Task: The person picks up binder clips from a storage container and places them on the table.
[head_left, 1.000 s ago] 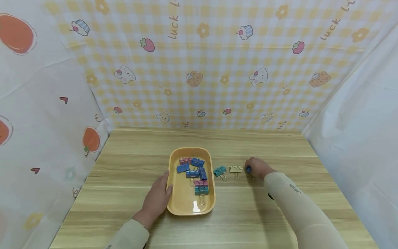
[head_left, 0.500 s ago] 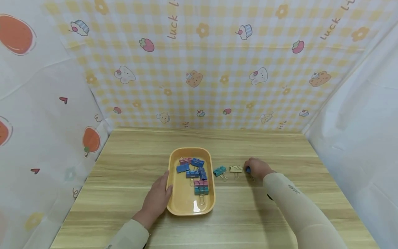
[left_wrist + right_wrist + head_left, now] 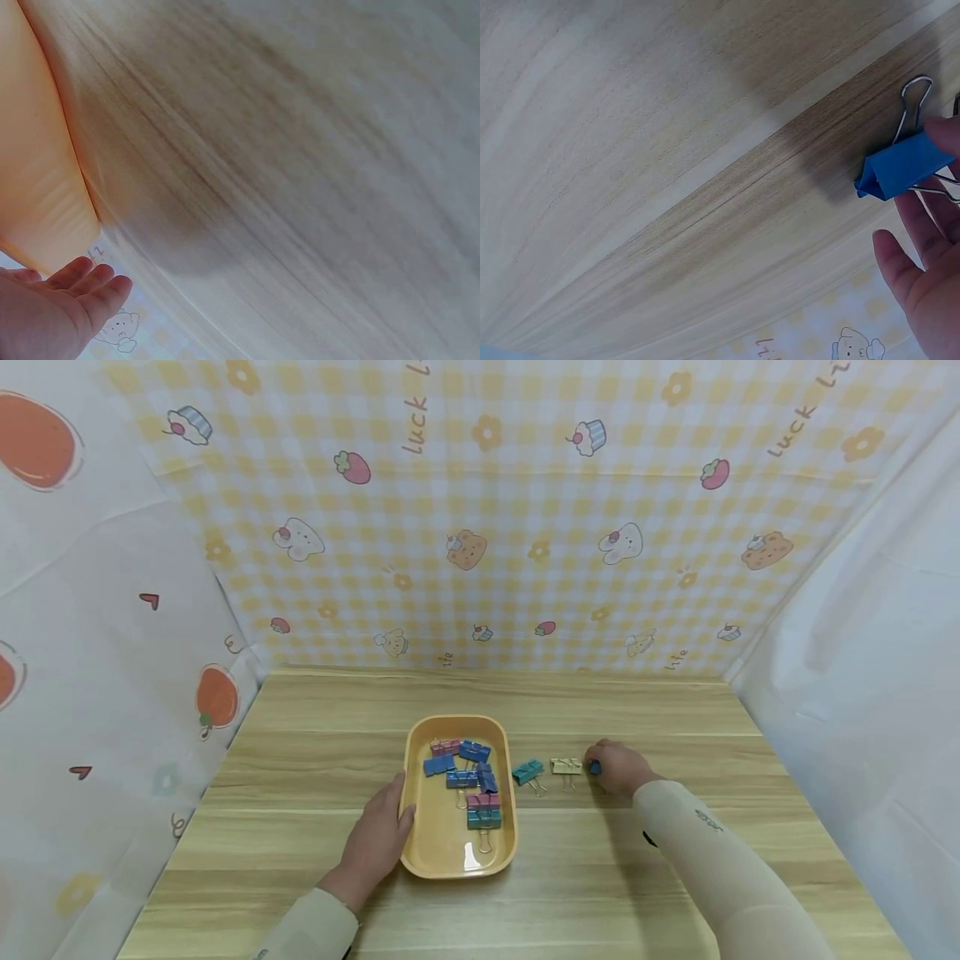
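My right hand point(image 3: 621, 768) pinches a blue binder clip point(image 3: 906, 165) at the right of the row on the table. In the right wrist view the thumb lies on the clip's blue body, with other fingers below it and its wire handles sticking out. A pale yellow binder clip point(image 3: 566, 766) and a teal binder clip point(image 3: 528, 771) lie to its left. My left hand point(image 3: 375, 831) rests against the left side of a yellow tray point(image 3: 435, 835), thumb at the rim and fingers extended in the left wrist view. Several blue, pink and teal binder clips point(image 3: 462, 779) lie inside the tray.
The wood-grain table point(image 3: 337, 710) ends at a yellow checked cloth backdrop point(image 3: 525, 593). White cloth sides stand at left point(image 3: 97, 693) and right. Bare tray floor shows at the left and front of the clips.
The blue binder clip has turned slightly in my right hand, which has barely shifted. The whole head view has drifted a few pixels. My left hand and the tray stay together.
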`<state>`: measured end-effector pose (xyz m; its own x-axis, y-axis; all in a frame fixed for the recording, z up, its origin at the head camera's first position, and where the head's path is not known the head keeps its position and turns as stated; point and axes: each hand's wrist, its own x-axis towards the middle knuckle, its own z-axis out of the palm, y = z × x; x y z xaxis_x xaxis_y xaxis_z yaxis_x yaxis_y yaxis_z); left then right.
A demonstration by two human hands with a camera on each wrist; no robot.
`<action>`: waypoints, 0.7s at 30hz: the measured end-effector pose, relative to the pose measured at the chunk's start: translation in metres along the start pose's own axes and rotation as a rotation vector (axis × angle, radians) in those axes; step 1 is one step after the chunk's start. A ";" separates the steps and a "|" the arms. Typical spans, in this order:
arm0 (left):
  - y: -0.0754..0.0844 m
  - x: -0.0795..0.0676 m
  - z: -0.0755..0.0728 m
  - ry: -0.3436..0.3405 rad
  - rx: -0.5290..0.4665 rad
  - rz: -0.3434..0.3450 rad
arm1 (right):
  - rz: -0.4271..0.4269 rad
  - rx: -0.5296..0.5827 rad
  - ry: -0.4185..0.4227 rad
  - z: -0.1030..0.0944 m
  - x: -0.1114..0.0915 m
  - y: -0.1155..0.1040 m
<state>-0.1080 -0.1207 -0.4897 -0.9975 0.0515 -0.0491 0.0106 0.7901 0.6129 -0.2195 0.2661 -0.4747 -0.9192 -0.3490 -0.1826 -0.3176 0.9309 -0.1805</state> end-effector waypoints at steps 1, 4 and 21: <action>0.000 0.000 0.000 0.000 -0.004 0.000 | 0.006 0.002 -0.008 -0.001 -0.001 -0.001; 0.001 0.000 -0.001 -0.002 -0.010 -0.003 | 0.024 0.017 -0.017 -0.004 -0.003 -0.006; 0.003 -0.001 -0.002 -0.008 -0.020 -0.009 | 0.013 0.000 0.130 -0.016 -0.008 -0.022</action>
<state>-0.1068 -0.1198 -0.4860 -0.9969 0.0495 -0.0609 0.0003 0.7781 0.6281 -0.2086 0.2506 -0.4540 -0.9457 -0.3197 -0.0584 -0.3052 0.9354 -0.1786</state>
